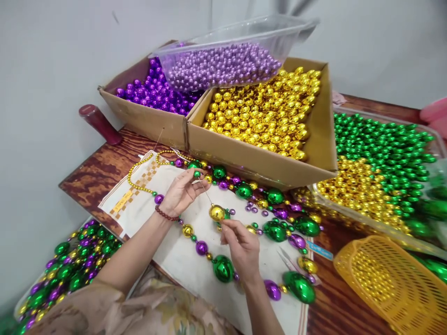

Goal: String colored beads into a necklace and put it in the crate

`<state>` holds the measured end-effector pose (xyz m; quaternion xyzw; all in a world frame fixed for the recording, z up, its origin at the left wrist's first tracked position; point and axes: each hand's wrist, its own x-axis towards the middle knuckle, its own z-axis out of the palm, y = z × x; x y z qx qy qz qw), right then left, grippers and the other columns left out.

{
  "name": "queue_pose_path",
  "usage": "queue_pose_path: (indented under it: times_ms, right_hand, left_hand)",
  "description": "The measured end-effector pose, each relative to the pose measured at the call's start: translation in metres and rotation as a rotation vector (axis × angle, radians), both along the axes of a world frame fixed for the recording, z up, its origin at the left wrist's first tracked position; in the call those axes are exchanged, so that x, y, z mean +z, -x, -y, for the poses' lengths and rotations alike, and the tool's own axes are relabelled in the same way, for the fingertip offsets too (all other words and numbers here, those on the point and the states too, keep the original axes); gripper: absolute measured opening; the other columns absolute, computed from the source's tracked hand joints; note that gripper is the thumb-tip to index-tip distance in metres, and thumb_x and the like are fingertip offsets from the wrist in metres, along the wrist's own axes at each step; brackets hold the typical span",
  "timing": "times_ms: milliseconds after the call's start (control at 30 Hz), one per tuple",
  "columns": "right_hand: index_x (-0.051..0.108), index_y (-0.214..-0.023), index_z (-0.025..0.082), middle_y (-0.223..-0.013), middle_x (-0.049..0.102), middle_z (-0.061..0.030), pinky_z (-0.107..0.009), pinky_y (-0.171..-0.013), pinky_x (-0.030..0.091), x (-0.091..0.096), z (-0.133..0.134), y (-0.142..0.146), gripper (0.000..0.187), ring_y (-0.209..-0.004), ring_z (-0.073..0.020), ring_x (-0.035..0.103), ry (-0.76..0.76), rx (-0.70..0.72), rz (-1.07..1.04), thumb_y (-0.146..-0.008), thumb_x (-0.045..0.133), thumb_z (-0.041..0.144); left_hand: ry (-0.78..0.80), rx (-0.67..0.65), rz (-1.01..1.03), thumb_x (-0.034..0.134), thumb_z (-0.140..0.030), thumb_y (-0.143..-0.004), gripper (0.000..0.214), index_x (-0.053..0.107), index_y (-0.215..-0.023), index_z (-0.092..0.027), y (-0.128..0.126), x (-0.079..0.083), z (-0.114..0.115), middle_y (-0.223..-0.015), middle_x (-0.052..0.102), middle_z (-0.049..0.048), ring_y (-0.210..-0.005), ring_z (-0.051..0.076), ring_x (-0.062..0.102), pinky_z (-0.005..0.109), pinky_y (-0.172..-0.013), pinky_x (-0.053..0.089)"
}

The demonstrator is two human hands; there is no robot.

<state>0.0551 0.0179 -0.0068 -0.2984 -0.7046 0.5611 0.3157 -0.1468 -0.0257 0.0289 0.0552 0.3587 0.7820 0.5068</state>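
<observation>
My left hand (179, 190), with a dark red bead bracelet at its wrist, pinches a small shiny green bead (197, 174) between its fingertips. A thin straight wire or needle (205, 191) runs from there down to a large gold bead (217, 212). The fingertips of my right hand (243, 244) are closed at the lower edge of that gold bead. Around both hands a bead necklace (223, 268) of green, purple and gold beads lies in a loop on a white cloth (167, 256). Loose small purple and green beads lie in the loop's middle.
Behind stand a cardboard box of gold beads (258, 158) and one of purple beads (146, 114), with a clear tray (223, 35) of lilac beads on top. At right are a tub (349, 211) of green and gold beads and a yellow basket (415, 284). Tweezers (289, 260) lie nearby.
</observation>
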Motion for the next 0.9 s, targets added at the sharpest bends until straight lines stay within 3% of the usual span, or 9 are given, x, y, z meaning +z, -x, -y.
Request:
queue_pose_path:
  times_ms: [200, 333, 433, 500, 600, 700, 800, 900]
  right_hand:
    - [0.067, -0.089, 0.020, -0.061, 0.062, 0.0021, -0.023, -0.050, 0.049, -0.002, 0.001, 0.011, 0.015, -0.051, -0.0128, 0.060, 0.058, -0.003, 0.022, -0.093, 0.056, 0.029]
    - [0.062, -0.112, 0.019, -0.070, 0.067, 0.0016, -0.024, -0.053, 0.052, -0.006, -0.001, 0.028, 0.024, -0.052, -0.0123, 0.061, 0.156, -0.008, -0.003, -0.094, 0.055, 0.033]
    - [0.052, -0.128, 0.019, -0.073, 0.069, 0.0024, -0.023, -0.046, 0.048, -0.010, -0.003, 0.042, 0.039, -0.043, -0.0109, 0.055, 0.203, 0.003, 0.017, -0.093, 0.055, 0.036]
    - [0.049, -0.134, 0.019, -0.076, 0.072, 0.0017, -0.024, -0.047, 0.048, -0.012, -0.004, 0.049, 0.045, -0.044, -0.0121, 0.057, 0.159, 0.000, 0.064, -0.093, 0.055, 0.035]
    - [0.042, -0.144, 0.017, -0.081, 0.075, -0.0010, -0.028, -0.064, 0.054, -0.013, -0.002, 0.057, 0.053, -0.065, -0.0180, 0.069, 0.031, -0.029, 0.124, -0.093, 0.053, 0.031]
    - [0.037, -0.150, 0.016, -0.089, 0.077, -0.0039, -0.032, -0.077, 0.054, -0.012, -0.005, 0.057, 0.060, -0.080, -0.0213, 0.072, -0.077, -0.029, 0.190, -0.094, 0.052, 0.032]
    - [0.047, -0.145, 0.020, -0.093, 0.077, -0.0041, -0.031, -0.074, 0.054, -0.007, -0.020, 0.053, 0.057, -0.078, -0.0210, 0.072, -0.090, 0.072, 0.231, -0.091, 0.058, 0.035]
    - [0.061, -0.128, 0.020, -0.093, 0.076, -0.0035, -0.025, -0.054, 0.051, -0.001, -0.044, 0.052, 0.044, -0.056, -0.0141, 0.064, 0.053, 0.032, 0.131, -0.090, 0.060, 0.040]
  left_hand:
    - [0.027, 0.035, -0.138, 0.079, -0.030, -0.080, 0.021, 0.071, -0.092, -0.014, -0.003, -0.003, 0.000, -0.088, 0.070, 0.0027, -0.075, 0.013, 0.069, 0.036, -0.088, 0.057]
    - [0.066, -0.003, -0.138, 0.081, -0.029, -0.075, 0.022, 0.067, -0.084, -0.014, -0.019, -0.008, -0.001, -0.085, 0.069, 0.0023, -0.079, 0.015, 0.070, 0.030, -0.081, 0.056]
    - [0.050, -0.012, -0.099, 0.077, -0.032, -0.079, 0.023, 0.066, -0.090, -0.016, -0.032, -0.013, -0.004, -0.084, 0.069, 0.0032, -0.083, 0.016, 0.070, 0.024, -0.069, 0.053]
    - [0.054, 0.020, -0.087, 0.073, -0.036, -0.082, 0.024, 0.064, -0.094, -0.017, -0.039, -0.016, -0.008, -0.082, 0.068, 0.0032, -0.081, 0.016, 0.069, 0.021, -0.060, 0.049]
    - [0.102, 0.107, -0.116, 0.072, -0.040, -0.083, 0.026, 0.061, -0.091, -0.018, -0.043, -0.017, -0.017, -0.076, 0.065, 0.0014, -0.073, 0.014, 0.066, 0.018, -0.054, 0.046]
    - [0.168, 0.184, -0.163, 0.073, -0.041, -0.080, 0.028, 0.060, -0.084, -0.017, -0.043, -0.018, -0.027, -0.069, 0.058, -0.0024, -0.062, 0.009, 0.061, 0.017, -0.052, 0.045]
    - [0.214, 0.188, -0.208, 0.074, -0.043, -0.077, 0.030, 0.059, -0.078, -0.017, -0.037, -0.024, -0.034, -0.061, 0.052, -0.0051, -0.049, 0.006, 0.051, 0.017, -0.043, 0.039]
    - [0.215, 0.057, -0.297, 0.075, -0.044, -0.073, 0.031, 0.061, -0.075, -0.016, -0.029, -0.031, -0.038, -0.057, 0.052, -0.0046, -0.044, 0.006, 0.048, 0.017, -0.037, 0.033]
